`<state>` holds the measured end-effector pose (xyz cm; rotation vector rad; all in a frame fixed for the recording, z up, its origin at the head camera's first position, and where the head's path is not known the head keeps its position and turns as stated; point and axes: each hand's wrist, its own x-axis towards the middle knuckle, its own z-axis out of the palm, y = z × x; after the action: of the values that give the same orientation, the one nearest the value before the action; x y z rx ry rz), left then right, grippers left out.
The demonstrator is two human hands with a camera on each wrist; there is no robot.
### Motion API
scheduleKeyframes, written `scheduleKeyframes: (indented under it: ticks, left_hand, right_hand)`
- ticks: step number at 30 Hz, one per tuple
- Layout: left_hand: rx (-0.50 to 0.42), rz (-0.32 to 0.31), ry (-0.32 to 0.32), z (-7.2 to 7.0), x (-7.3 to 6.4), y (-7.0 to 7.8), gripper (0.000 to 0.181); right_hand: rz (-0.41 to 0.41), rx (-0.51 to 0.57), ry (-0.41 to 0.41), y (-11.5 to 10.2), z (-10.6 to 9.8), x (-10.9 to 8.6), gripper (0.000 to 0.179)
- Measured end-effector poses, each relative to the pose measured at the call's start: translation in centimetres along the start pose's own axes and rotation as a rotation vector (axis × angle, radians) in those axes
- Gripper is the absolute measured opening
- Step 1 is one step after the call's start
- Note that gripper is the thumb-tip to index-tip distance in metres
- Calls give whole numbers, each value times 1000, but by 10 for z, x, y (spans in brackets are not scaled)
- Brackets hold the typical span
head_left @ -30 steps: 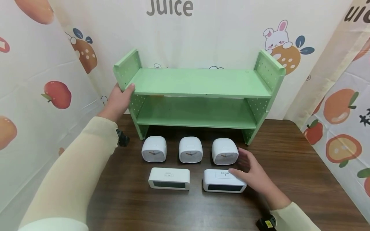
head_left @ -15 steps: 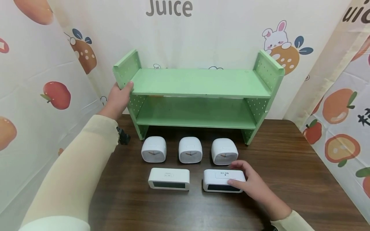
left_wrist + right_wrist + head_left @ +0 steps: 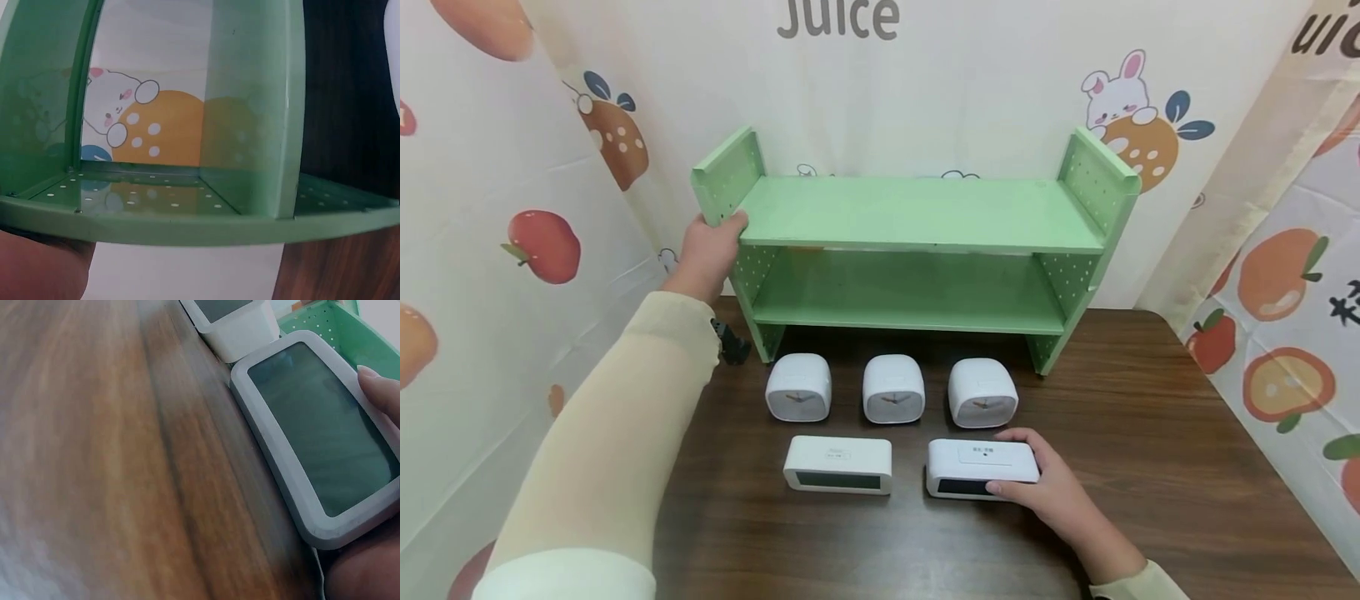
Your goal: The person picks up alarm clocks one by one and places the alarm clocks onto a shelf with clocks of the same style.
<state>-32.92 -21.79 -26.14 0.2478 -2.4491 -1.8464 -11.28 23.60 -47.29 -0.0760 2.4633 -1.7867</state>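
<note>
In the head view my left hand (image 3: 703,258) grips the left side panel of a green two-tier shelf (image 3: 917,212), its thumb by the upper board. The left wrist view shows that perforated side panel (image 3: 175,230) close up, with part of the hand at lower left. My right hand (image 3: 1056,492) holds the right end of a white digital clock (image 3: 958,454), thumb on the front and fingers behind. In the right wrist view, the thumb (image 3: 380,394) lies at the edge of its dark screen (image 3: 319,425). A second white digital clock (image 3: 838,452) stands to its left.
Behind the digital clocks, in a row before the shelf, stand three small white analog clocks: left (image 3: 798,383), middle (image 3: 893,383) and right (image 3: 982,387). Everything stands on a dark wooden table (image 3: 820,550). Fruit-printed curtains (image 3: 925,92) hang at the back and sides.
My right hand has moved from beside the right analog clock down to the right digital clock, its thumb shifting from the top to the front. The left hand stays on the shelf.
</note>
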Motion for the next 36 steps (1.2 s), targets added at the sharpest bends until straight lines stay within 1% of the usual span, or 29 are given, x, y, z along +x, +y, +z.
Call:
scheduleKeyframes:
  ticks: [3, 5, 8, 11, 13, 17, 23, 29, 36]
  left_hand:
    - [-32, -2, 18, 1, 2, 0, 65]
    - [-52, 4, 19, 2, 2, 0, 61]
    - [-92, 1, 33, 5, 1, 0, 56]
    - [-121, -4, 60, 9, 0, -1, 52]
    - [-126, -1, 72, 12, 0, -1, 51]
    - [-118, 10, 67, 15, 1, -5, 50]
    - [-123, 13, 66, 13, 4, -11, 56]
    - [-129, -4, 66, 8, 3, -11, 59]
    - [-139, -6, 55, 9, 2, -7, 56]
  right_hand:
    - [4, 11, -2, 2, 2, 1, 63]
    - [2, 19, 1, 3, 3, 2, 62]
    - [-12, 23, 6, 4, 4, 3, 62]
    - [-38, 28, 9, 6, 3, 2, 61]
    - [-56, 33, 9, 7, 1, 1, 61]
    - [-87, 33, 10, 7, -2, -1, 60]
    - [-91, 24, 1, 7, -2, -2, 60]
    - [-81, 28, -17, 6, 1, 0, 61]
    - [-97, 33, -12, 9, 1, 1, 58]
